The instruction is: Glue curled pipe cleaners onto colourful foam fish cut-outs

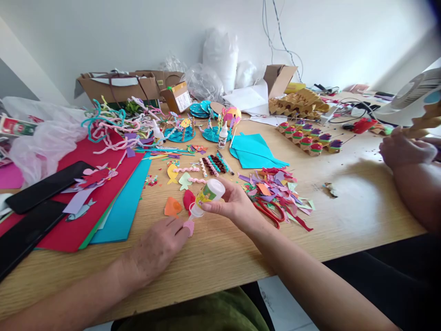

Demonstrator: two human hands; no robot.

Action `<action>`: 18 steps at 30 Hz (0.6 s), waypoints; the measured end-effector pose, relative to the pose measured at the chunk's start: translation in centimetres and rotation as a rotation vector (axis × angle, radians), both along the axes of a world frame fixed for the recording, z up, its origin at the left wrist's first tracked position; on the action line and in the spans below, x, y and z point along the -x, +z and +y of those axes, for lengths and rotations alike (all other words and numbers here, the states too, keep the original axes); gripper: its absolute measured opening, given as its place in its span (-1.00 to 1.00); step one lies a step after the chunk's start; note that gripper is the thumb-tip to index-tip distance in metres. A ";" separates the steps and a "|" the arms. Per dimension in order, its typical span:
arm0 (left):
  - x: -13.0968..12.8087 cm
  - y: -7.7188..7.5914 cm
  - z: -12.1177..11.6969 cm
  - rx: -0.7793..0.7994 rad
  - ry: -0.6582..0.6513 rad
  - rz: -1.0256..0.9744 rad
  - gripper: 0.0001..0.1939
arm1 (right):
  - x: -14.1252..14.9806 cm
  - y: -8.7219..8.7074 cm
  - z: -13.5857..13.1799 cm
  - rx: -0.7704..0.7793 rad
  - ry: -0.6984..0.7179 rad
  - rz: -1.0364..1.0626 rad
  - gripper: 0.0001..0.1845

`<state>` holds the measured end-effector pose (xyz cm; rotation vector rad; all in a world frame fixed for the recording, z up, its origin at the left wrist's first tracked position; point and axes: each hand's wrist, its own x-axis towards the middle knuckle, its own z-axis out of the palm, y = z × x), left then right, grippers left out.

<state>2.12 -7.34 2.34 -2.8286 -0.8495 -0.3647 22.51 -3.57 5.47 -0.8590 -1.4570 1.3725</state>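
My right hand (232, 202) is wrapped round a white glue bottle (210, 192) with a green and yellow label. The bottle is tilted nozzle-down over a small pink paper piece (189, 227). With its fingers closed on that piece, my left hand (160, 246) rests on the table; its fingertips are partly hidden. Just beyond lie an orange paper cutout (172, 207) and a red paper cutout (189, 201). Farther up, a yellow paper fish (172, 174) and a pale green paper fish (185, 181) each touch a pink twisted strip.
Red-handled scissors (270, 212) lie by a heap of paper scraps (275, 188). Coloured sheets (120, 207) and black phones (48, 186) are at left. An egg carton with painted cups (306, 138) stands at right, near another person's hand (406, 149). Boxes line the wall.
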 end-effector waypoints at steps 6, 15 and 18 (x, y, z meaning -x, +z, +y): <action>1.0 0.8 -0.8 0.241 0.054 -0.130 -0.87 | -0.1 0.2 -0.4 -0.097 0.026 -0.191 -0.69; 3.4 -0.1 -1.1 0.142 -0.110 -0.036 -0.60 | 0.3 0.7 -0.8 -0.224 0.055 -0.341 -0.72; 2.9 -0.3 -1.4 0.095 -0.079 -0.012 -0.63 | 0.5 1.0 -1.0 -0.248 0.053 -0.389 -0.71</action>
